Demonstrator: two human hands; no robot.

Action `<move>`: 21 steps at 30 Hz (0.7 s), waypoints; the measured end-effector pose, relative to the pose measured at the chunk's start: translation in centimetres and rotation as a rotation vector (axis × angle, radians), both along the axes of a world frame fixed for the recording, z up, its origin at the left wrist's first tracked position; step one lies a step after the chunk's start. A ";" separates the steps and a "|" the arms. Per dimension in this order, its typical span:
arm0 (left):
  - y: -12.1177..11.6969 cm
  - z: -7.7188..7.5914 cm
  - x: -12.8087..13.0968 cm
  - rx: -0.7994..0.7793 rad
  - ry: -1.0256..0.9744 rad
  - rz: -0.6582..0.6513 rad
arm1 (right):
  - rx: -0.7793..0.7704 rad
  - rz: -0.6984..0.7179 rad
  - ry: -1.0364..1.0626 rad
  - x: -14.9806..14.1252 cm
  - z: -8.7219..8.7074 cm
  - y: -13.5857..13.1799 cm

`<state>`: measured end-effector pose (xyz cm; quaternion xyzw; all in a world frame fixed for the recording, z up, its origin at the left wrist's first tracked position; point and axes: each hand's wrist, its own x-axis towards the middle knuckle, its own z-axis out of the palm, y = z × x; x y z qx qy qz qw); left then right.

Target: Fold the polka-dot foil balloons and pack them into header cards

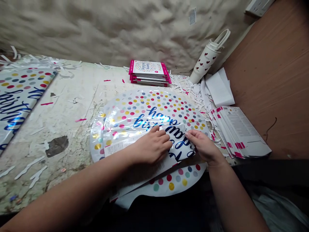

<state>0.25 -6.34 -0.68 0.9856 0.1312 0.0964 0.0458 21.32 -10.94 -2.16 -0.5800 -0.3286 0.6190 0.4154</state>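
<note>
Flat round foil balloons (125, 109) with coloured dots and blue "happy birthday" lettering lie on the table in front of me. Across their near part lies a white printed card (140, 178), slanted, with a folded foil balloon (180, 146) at its right end. My left hand (154, 146) is closed over the card where it meets the folded foil, its fingers curled; the fingertips are partly hidden. With thumb and fingers pinched, my right hand (201, 143) grips the right edge of the folded balloon.
Packaged cards (149, 69) are stacked at the back. A white tumbler with hearts (205, 61) leans near the right wall, above fanned cards (243, 129). Another foil balloon (21, 100) lies at left. Paper strips (65, 66) litter the table.
</note>
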 end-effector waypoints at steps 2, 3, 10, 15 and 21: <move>0.0 0.0 0.0 -0.009 0.007 0.011 | 0.053 -0.017 -0.106 -0.4 0.4 0.0; 0.0 0.0 0.1 -0.009 0.008 0.011 | 0.075 0.022 -0.154 -0.7 0.6 0.0; -0.3 1.0 0.7 -0.004 0.020 0.040 | 0.132 0.257 -0.296 -2.1 2.9 1.3; -0.3 2.5 0.2 0.050 -0.027 0.154 | 0.328 0.309 -0.351 -1.3 3.7 0.5; -1.8 6.2 -0.8 0.265 -0.451 0.380 | 0.579 0.032 -0.005 -3.2 4.0 -2.1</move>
